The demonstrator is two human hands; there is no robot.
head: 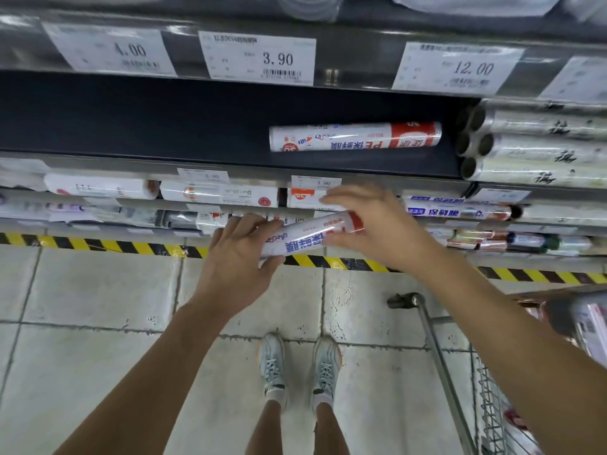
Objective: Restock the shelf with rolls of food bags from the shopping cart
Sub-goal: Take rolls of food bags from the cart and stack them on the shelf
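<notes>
I hold one white roll of food bags [308, 232] with a red end and blue print in front of the shelves, tilted up to the right. My left hand [239, 254] grips its lower left end. My right hand [371, 224] holds its upper right end, fingers curled over it. A second roll of the same kind [354, 136] lies alone on the dark shelf [164, 126] above my hands. The shopping cart [460, 372] stands at my lower right with packaged goods in it.
Clear-wrapped rolls [532, 142] are stacked at the right end of the dark shelf. Lower shelves hold several boxed and wrapped rolls [216, 192]. Price tags [259, 59] line the shelf edge above. Yellow-black tape [98, 246] marks the tiled floor's edge.
</notes>
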